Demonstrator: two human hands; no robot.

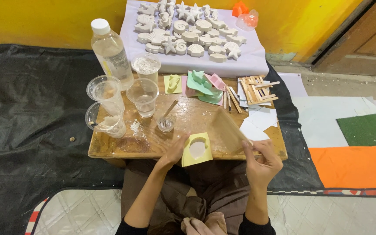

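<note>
A: Where are the hands sitting?

B: The left hand (176, 150) is resting at the near edge of the low wooden table (109, 150), fingers closing on the left side of a yellow mould (188, 160) filled with white plaster. The mould is lying flat at the table's front edge, partly overhanging toward the lap.

A: And the right?

B: The right hand (262, 162) is hovering just past the table's near right corner, fingers pinching the lower end of a flat brown board (227, 130). The board is tilting up, its upper end standing over the table just right of the yellow mould.

A: What is sitting around them?

B: A small glass cup (166, 124) with a wooden stick leaning in it is standing just behind the mould. Left of that, three clear plastic cups: one with water (143, 96), one empty (104, 91), one smeared with plaster (105, 122). Behind them, a cup of white powder (146, 66) and a clear water bottle (111, 52) with a white cap.

A: Further back?

B: Green, pink and yellow moulds (201, 85) are lying heaped mid-table, with a stack of wooden sticks (255, 89) to their right. Beyond the table, white plaster casts (192, 30) of shells and starfish are lying on a pale cloth against the yellow wall.
</note>
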